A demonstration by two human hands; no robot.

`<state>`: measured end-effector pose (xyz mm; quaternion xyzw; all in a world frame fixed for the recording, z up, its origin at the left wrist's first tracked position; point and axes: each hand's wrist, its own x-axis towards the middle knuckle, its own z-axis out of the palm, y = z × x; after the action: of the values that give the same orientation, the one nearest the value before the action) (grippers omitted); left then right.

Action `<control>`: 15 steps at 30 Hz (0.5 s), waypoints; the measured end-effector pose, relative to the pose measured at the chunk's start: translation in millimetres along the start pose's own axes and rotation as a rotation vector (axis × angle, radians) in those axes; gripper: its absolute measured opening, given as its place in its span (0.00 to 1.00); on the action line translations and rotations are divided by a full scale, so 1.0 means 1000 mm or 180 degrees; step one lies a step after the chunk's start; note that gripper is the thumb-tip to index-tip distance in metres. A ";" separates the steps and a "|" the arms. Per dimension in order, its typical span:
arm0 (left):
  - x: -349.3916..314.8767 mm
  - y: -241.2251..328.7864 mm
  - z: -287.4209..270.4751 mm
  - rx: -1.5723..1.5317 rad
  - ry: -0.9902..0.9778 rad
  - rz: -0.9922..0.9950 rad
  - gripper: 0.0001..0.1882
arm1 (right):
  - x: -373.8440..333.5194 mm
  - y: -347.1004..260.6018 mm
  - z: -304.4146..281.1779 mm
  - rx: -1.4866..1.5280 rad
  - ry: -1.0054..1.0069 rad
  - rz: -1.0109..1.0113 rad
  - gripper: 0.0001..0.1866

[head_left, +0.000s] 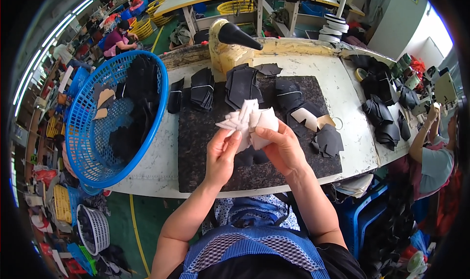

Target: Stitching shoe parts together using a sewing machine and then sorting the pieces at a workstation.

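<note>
Both my hands hold a fanned stack of white cut pieces [250,120] above a dark speckled mat [205,132]. My left hand [223,154] pinches the stack's lower left edge. My right hand [281,146] grips it from the right, fingers wrapped around the pieces. Bundles of black cut pieces [240,85] tied with white bands lie on the mat behind the stack. Loose black and tan pieces [318,127] lie to the right of my right hand.
A blue plastic basket [88,146] with black and tan pieces sits at the left of the white table [338,93]. A yellow stand with a black cone [235,36] rises behind the mat. More black pieces [382,112] lie at the right, near a seated person [433,156].
</note>
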<state>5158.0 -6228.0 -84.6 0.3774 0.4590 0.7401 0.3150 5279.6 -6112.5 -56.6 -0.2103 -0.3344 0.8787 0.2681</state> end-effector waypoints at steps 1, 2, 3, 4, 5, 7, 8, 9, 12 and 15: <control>-0.001 0.000 0.001 0.0007 -0.0008 0.0008 0.18 | 0.002 0.001 -0.003 -0.0060 0.0002 0.0005 0.22; -0.003 -0.003 0.002 0.0190 0.0047 0.0093 0.18 | 0.003 0.001 -0.004 -0.0055 -0.0005 -0.0005 0.22; -0.005 -0.005 0.001 0.0371 0.0106 0.0171 0.18 | 0.004 0.001 -0.003 -0.0019 -0.0203 0.0037 0.22; -0.003 -0.007 -0.003 0.0287 0.0035 0.0117 0.20 | 0.004 0.001 0.000 0.0015 -0.0400 0.0080 0.23; -0.002 -0.007 -0.008 0.0290 0.0035 0.0117 0.20 | 0.000 0.002 0.005 -0.0091 -0.0441 0.0023 0.23; 0.002 -0.004 -0.013 -0.0072 0.0200 -0.0153 0.24 | 0.000 -0.001 0.008 0.0108 -0.0649 0.0020 0.25; 0.004 -0.004 -0.013 -0.0072 0.0215 -0.0148 0.24 | 0.002 0.001 0.006 0.0103 -0.0659 0.0032 0.25; 0.005 -0.004 -0.012 -0.0174 0.0225 -0.0119 0.24 | 0.004 0.004 0.002 0.0258 -0.0660 0.0053 0.26; 0.005 -0.004 -0.012 -0.0296 0.0309 -0.0089 0.26 | 0.008 0.008 -0.009 0.0624 -0.0785 0.0215 0.29; 0.008 0.011 -0.021 -0.0739 0.0692 -0.0418 0.27 | -0.003 -0.013 -0.030 0.0251 -0.0533 0.0026 0.40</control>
<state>5134.6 -6234.8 -78.4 0.2254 0.4255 0.8024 0.3526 5303.2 -6091.8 -67.5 -0.1267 -0.3200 0.9068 0.2436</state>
